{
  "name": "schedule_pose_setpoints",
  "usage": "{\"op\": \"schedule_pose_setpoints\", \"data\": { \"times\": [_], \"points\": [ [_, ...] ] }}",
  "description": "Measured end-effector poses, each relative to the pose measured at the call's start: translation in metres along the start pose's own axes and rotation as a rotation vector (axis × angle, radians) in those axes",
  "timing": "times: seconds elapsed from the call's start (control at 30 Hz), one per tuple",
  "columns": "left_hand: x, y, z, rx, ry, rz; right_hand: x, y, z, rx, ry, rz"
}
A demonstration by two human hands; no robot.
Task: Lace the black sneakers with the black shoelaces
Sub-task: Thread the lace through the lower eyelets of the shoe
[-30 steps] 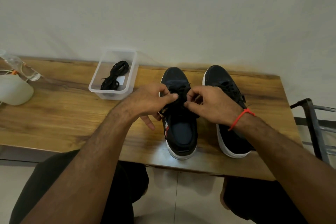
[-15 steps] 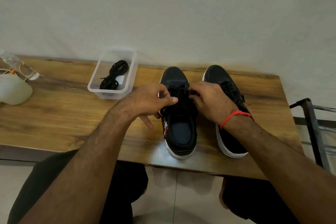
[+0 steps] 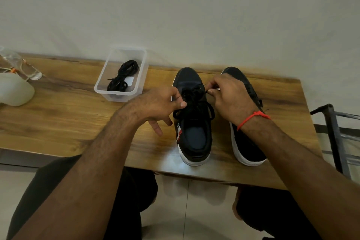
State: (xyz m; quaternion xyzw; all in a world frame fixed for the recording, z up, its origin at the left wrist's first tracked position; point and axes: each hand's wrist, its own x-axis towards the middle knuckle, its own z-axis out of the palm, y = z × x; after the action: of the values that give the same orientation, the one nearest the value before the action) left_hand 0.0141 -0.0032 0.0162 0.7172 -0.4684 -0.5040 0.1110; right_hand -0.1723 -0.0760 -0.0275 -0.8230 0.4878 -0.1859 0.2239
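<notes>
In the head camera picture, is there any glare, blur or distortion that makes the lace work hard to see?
Head view: a bright glare patch lies on the wooden table near the heel of the left sneaker; the table's far edge bows from wide-angle distortion; the black shoelace merges with the black upper, so eyelets are unclear; the hands look sharp.

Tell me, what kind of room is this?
Probably a plain indoor room with a work desk: a wooden table against a bare white wall, a tiled floor, and a metal chair frame beside it.
</notes>
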Motion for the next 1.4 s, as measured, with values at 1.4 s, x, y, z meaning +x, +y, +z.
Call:
{"op": "schedule_pose_setpoints", "data": {
  "times": [1.4],
  "points": [
    [-0.021,-0.014,-0.036,-0.009,-0.162,0.132,-0.015,-0.020,-0.011,-0.082,-0.543,-0.021]
  ]
}}
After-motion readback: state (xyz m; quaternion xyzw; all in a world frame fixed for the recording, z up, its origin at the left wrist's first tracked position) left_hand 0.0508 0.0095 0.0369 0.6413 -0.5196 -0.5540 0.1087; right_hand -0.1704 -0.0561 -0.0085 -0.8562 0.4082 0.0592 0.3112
